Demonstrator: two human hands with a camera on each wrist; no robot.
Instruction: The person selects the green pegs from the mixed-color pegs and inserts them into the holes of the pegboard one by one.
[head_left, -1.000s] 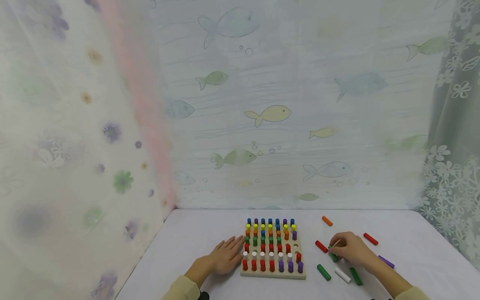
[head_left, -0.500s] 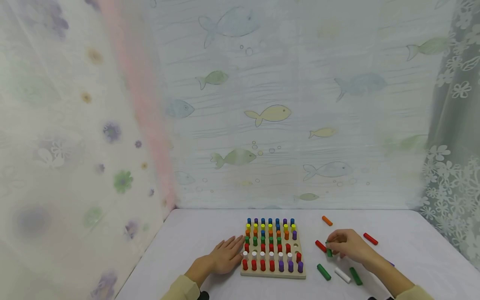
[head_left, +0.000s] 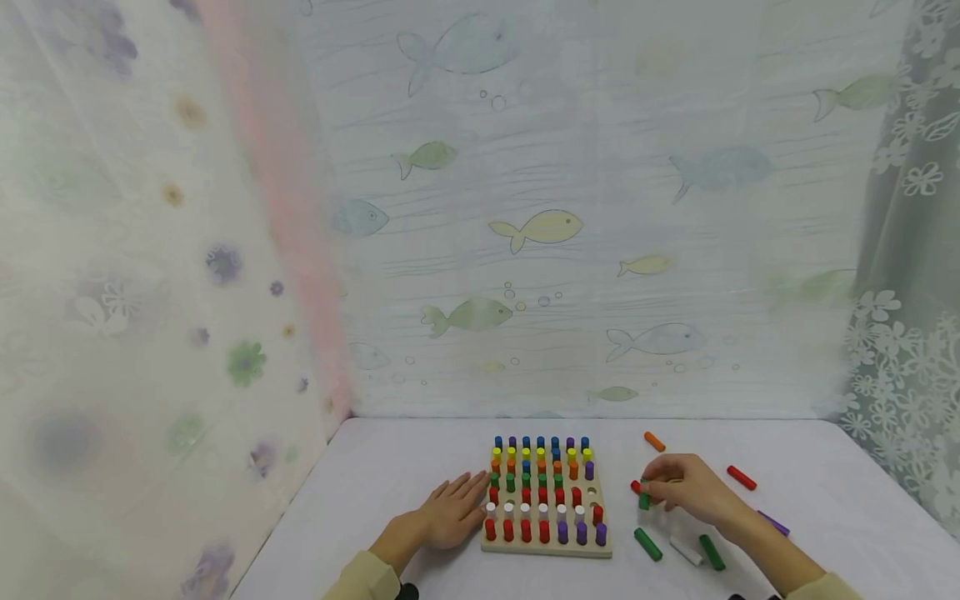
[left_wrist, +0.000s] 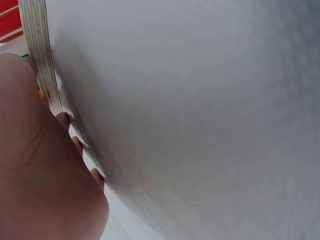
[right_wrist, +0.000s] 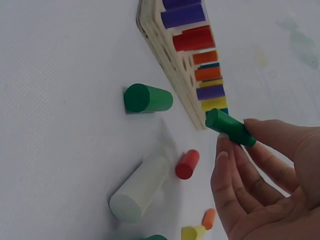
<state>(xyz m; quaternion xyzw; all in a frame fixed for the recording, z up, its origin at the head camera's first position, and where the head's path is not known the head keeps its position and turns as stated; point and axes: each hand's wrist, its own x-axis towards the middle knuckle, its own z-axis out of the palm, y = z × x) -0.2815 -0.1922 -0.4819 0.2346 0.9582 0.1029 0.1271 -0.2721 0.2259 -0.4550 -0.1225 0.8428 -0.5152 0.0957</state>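
Observation:
My right hand [head_left: 692, 493] pinches a green peg [right_wrist: 231, 128] between thumb and fingertips, lifted above the table to the right of the pegboard [head_left: 551, 550]. In the head view that peg's lower end points down. Rows of blue, yellow, orange, green, red, white and purple pegs stand in the board, and a few holes show near its right side. My left hand [head_left: 454, 512] lies flat on the table with its fingers spread, along the board's left edge. In the left wrist view the same hand [left_wrist: 45, 165] touches the layered wooden edge [left_wrist: 40, 50].
Loose pegs lie right of the board: a green peg [head_left: 648, 544], a white peg [head_left: 686, 550], another green peg [head_left: 712, 552], a purple peg [head_left: 773, 523], a red peg [head_left: 742, 477] and an orange peg [head_left: 655, 442]. A yellow peg [right_wrist: 193, 233] shows beyond the right hand.
The right hand has picked the green peg up off the table and carried it slightly left towards the board, turning it more upright. The left hand stays in place.

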